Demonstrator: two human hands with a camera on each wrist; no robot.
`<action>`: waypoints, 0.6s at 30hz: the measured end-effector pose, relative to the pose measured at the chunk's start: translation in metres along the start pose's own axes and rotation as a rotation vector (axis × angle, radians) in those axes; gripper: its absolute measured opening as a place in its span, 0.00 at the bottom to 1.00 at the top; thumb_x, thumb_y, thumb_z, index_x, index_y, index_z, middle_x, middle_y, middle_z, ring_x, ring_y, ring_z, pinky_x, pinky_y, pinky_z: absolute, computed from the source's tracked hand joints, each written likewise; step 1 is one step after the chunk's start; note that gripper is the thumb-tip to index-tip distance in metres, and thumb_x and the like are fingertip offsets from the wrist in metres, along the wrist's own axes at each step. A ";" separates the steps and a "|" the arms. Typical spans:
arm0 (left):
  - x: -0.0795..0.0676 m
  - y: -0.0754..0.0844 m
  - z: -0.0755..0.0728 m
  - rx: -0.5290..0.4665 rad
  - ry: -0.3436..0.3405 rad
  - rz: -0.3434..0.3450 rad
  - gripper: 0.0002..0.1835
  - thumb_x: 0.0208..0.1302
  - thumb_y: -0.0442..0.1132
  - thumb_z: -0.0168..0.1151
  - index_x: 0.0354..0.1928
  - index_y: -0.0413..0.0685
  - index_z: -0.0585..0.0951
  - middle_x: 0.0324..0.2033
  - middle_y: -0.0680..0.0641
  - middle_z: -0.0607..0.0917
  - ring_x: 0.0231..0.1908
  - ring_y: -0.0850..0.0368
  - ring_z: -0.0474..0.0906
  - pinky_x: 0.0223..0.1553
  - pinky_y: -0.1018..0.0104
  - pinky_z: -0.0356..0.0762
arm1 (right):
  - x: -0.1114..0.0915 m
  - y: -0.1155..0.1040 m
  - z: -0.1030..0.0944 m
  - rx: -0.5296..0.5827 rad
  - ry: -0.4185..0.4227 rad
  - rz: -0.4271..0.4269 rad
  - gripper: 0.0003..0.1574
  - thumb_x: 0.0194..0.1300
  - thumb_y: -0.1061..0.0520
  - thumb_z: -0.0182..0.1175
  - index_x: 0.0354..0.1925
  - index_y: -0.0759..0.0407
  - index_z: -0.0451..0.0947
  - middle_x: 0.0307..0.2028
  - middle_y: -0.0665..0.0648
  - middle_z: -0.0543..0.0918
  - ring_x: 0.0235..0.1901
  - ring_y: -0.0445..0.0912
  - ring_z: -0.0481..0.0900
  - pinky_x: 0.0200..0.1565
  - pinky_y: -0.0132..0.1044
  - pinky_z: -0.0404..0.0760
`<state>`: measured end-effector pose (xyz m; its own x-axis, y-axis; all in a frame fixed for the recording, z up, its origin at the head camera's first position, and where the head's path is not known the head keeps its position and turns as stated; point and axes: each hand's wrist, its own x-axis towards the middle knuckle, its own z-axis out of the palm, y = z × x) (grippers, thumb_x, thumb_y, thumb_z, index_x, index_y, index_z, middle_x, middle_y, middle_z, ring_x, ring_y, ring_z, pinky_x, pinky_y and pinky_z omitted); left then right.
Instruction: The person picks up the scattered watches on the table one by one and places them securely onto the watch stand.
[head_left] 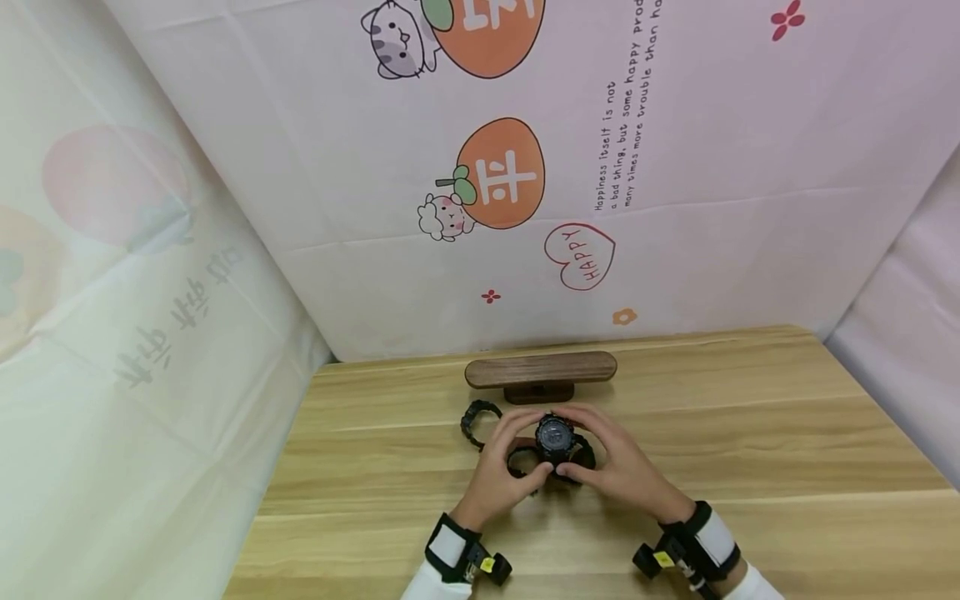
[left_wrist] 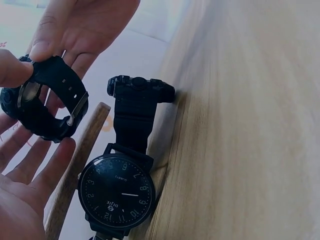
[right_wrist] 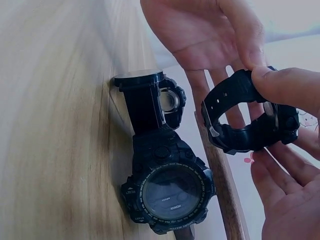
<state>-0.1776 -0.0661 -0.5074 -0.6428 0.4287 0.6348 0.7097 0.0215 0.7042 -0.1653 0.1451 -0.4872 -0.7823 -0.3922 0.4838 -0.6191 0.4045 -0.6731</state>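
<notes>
Both hands hold one black sports watch with a closed strap, raised over the table. My left hand pinches it between thumb and fingers from the left. From the other side, the thumb and fingers of my right hand grip it too. In the wrist views its strap forms a loop with the buckle fastened. Below stands a black analog watch with white numerals, near the left hand. A chunky black digital watch stands by the right hand. Further left is another black watch.
A dark wooden display stand with a rounded horizontal bar is behind the watches, near the back edge of the wood-grain table. White printed cloth hangs behind the table and along both sides.
</notes>
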 end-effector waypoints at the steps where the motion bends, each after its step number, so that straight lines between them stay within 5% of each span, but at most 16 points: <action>1: 0.000 0.000 0.000 -0.001 -0.001 0.000 0.33 0.56 0.25 0.66 0.64 0.30 0.66 0.59 0.30 0.67 0.56 0.41 0.71 0.50 0.57 0.81 | -0.001 0.005 0.002 0.000 -0.006 0.003 0.45 0.50 0.60 0.74 0.65 0.61 0.67 0.61 0.62 0.71 0.60 0.58 0.68 0.57 0.63 0.70; 18: -0.001 0.001 -0.002 -0.029 -0.033 0.010 0.34 0.56 0.24 0.66 0.65 0.29 0.65 0.59 0.29 0.66 0.56 0.39 0.70 0.48 0.49 0.81 | -0.005 0.032 0.007 -0.009 -0.042 0.018 0.43 0.55 0.40 0.69 0.67 0.43 0.67 0.63 0.48 0.72 0.61 0.48 0.69 0.58 0.55 0.73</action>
<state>-0.1766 -0.0681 -0.5073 -0.6256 0.4587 0.6310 0.7068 -0.0091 0.7074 -0.1809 0.1547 -0.5152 -0.7897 -0.4189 0.4481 -0.6060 0.4191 -0.6762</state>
